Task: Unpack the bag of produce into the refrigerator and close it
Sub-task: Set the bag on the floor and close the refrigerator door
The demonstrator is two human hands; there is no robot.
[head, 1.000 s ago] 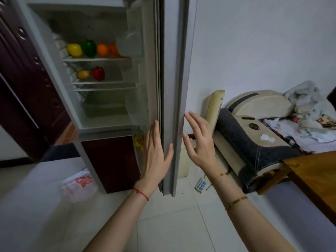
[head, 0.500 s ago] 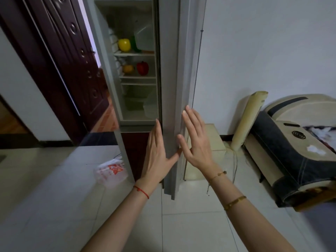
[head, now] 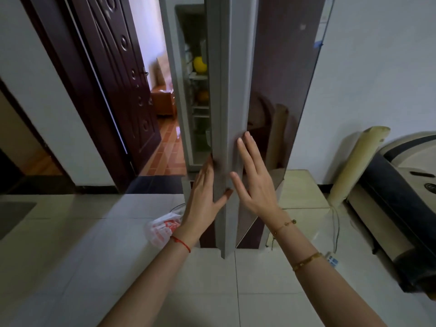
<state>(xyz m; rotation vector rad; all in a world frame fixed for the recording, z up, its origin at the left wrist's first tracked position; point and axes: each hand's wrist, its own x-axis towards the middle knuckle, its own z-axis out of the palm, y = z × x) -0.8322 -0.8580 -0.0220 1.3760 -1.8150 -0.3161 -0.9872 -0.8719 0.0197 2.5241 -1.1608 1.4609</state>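
The refrigerator door (head: 278, 74) stands nearly edge-on to me, dark and glossy on its outer face, with a grey edge. Only a narrow gap shows the interior, where a yellow pepper (head: 200, 64) and an orange fruit (head: 203, 96) sit on shelves. My left hand (head: 204, 197) lies flat against the door's inner side, thumb wrapped round the grey edge. My right hand (head: 256, 179) presses flat on the outer face, fingers spread. The white plastic bag (head: 162, 228) with red print lies crumpled on the floor at the fridge's foot.
A dark wooden room door (head: 122, 90) stands open at the left onto a tiled hallway. A rolled mat (head: 356, 166) leans on the wall at right beside folded bedding (head: 405, 208). A low beige box (head: 302, 190) sits behind the fridge door.
The refrigerator door has swung further toward shut, narrowing the view of the shelves. Both hands stayed on the door's edge and moved with it.
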